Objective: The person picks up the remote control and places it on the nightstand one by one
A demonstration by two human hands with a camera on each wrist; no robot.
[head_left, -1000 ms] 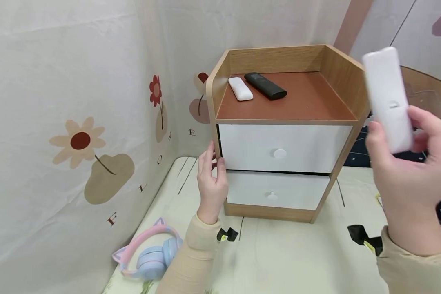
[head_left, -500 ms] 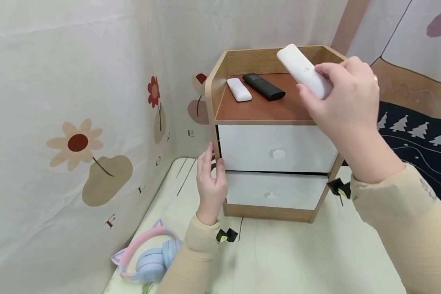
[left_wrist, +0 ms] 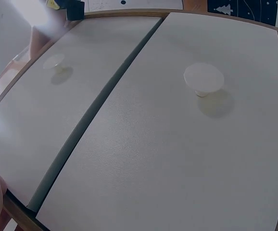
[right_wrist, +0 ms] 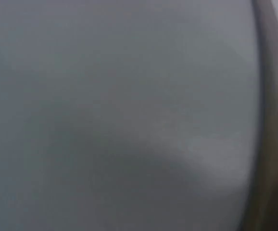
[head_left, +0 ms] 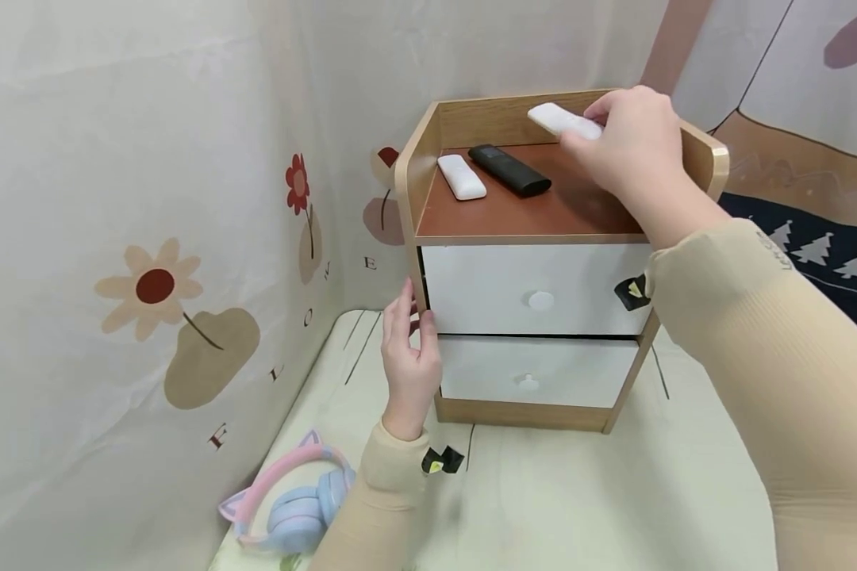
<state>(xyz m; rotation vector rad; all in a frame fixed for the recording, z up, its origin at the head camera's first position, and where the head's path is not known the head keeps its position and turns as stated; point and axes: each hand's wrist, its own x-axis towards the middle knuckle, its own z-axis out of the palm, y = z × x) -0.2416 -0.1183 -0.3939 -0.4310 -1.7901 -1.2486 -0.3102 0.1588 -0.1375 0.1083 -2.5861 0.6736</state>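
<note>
My right hand (head_left: 632,147) grips a slim white remote control (head_left: 560,120), holding it tilted over the right part of the brown top shelf (head_left: 471,222). Two other things lie on that shelf's left half: a black remote (head_left: 510,170) and a smaller white remote-like piece (head_left: 462,178). My left hand (head_left: 412,361) rests against the left side panel of the small wooden cabinet (head_left: 524,415), fingers extended along the panel and thumb at its front edge. The left wrist view shows the white drawer fronts (left_wrist: 177,144) close up. The right wrist view is blurred, with a pale surface filling most of it.
Raised wooden walls (head_left: 414,166) border the shelf at the back and sides. Two drawers with round white knobs (head_left: 540,300) are closed below it. Pink-and-blue cat-ear headphones (head_left: 300,507) lie at front left on the pale sheet (head_left: 543,500). A flower-printed curtain (head_left: 78,159) hangs at left.
My right hand has carried the white remote from the right of the cabinet leftward to over the shelf, then lower toward it. My left hand has stayed at the side panel.
</note>
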